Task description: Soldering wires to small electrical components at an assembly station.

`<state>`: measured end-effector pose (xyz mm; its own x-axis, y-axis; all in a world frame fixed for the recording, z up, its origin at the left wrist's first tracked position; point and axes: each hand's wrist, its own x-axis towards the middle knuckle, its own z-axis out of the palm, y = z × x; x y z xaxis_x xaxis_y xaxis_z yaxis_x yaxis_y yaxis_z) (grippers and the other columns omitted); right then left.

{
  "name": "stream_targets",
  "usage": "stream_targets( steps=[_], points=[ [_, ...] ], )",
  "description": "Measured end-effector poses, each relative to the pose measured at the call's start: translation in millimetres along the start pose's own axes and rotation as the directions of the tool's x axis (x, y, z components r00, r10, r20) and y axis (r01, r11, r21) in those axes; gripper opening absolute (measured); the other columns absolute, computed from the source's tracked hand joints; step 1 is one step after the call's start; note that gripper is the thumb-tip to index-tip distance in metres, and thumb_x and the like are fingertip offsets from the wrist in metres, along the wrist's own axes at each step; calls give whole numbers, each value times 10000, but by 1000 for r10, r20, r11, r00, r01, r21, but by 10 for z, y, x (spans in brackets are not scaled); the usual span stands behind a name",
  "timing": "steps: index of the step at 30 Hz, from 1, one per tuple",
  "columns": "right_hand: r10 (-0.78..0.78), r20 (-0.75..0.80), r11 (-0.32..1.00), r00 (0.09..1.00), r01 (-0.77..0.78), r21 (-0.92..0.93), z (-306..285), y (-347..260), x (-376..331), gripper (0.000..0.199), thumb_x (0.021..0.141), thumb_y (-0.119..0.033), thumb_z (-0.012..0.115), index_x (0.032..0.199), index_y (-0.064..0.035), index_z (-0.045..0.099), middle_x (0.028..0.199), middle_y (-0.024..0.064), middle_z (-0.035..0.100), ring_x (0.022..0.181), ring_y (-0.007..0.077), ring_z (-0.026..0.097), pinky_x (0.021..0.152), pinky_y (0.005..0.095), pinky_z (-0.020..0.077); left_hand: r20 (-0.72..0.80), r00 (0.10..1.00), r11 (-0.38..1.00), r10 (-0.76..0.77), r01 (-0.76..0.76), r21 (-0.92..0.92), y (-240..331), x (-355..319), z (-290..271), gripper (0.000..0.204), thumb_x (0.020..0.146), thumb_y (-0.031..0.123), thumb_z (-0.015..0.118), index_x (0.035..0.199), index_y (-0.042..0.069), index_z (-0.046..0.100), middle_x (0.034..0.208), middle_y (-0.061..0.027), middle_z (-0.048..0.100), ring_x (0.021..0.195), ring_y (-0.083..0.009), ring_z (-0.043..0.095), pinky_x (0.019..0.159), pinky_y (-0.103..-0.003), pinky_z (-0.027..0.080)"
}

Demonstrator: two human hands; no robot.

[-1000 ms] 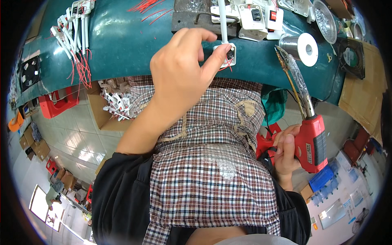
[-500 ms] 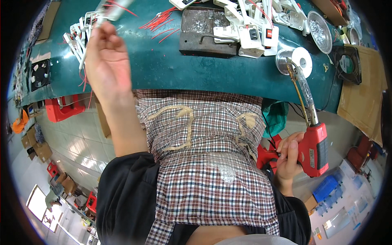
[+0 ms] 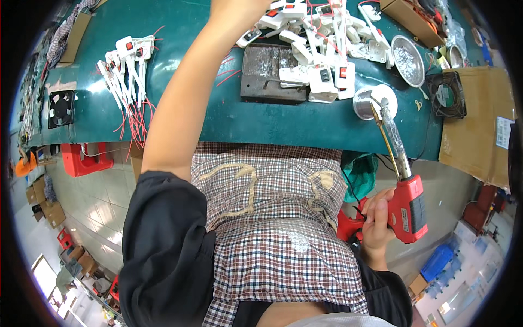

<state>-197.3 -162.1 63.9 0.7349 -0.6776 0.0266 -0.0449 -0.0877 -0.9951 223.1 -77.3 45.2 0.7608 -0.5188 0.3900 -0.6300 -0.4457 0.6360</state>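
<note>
My right hand (image 3: 377, 222) is closed around the handle of a red soldering gun (image 3: 409, 212), whose long metal barrel and thin feed tube point up over the bench edge. Its tip lies in front of a solder wire spool (image 3: 364, 105). At the top edge, my left hand (image 3: 239, 10) reaches to the near side of a heap of white plastic housings (image 3: 321, 79) with red switches; its fingers are mostly cut off by the frame. Left of that forearm lies a group of white housings (image 3: 126, 48) with white stems and red wires (image 3: 136, 122).
A dark metal block (image 3: 253, 90) with a hooked rod sits before the heap. Loose red wires (image 3: 229, 78) lie beside it. A metal bowl (image 3: 417, 76), a black fan (image 3: 455, 103) and cardboard (image 3: 479, 147) are on the right. Another fan (image 3: 61, 109) stands at left.
My left hand has swung up and right from the left group of housings to the heap. The blurred white piece near it is now part of that left group. My right hand still grips the soldering gun.
</note>
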Motion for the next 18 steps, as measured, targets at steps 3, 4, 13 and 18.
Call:
stream_targets(
  steps=[3,4,13,18],
  points=[
    [-11,-19,1000,1000,11,6,-19,-4,-35,94,1000,-47,549,1066,-12,493,758,46,496,507,72,379,512,252,403,189,965,956,-184,131,264,79,421,162,251,830,280,739,922,52,789,933,-191,755,895,-340,741,786,-459,573],
    [-19,-22,1000,1000,19,6,-35,-7,-51,94,1000,-47,549,1066,-12,493,758,46,496,507,72,379,512,252,403,288,908,901,-305,178,396,110,520,191,278,807,298,759,911,42,790,942,-194,756,914,-341,743,798,-460,578],
    [38,-87,998,996,-42,-38,-98,-8,-50,110,989,-59,572,1067,-8,514,753,39,503,505,65,373,510,256,402,319,888,941,-331,287,178,3,720,115,215,763,176,746,781,-38,761,684,-165,713,561,-249,684,583,-375,550],
    [39,-95,999,995,-39,10,-22,37,57,126,989,-59,568,1093,-5,519,777,40,509,514,68,387,524,256,414,414,849,863,-328,447,-234,202,451,-244,178,811,142,769,782,-33,750,659,-33,665,557,-108,587,544,-283,463]
  ],
)
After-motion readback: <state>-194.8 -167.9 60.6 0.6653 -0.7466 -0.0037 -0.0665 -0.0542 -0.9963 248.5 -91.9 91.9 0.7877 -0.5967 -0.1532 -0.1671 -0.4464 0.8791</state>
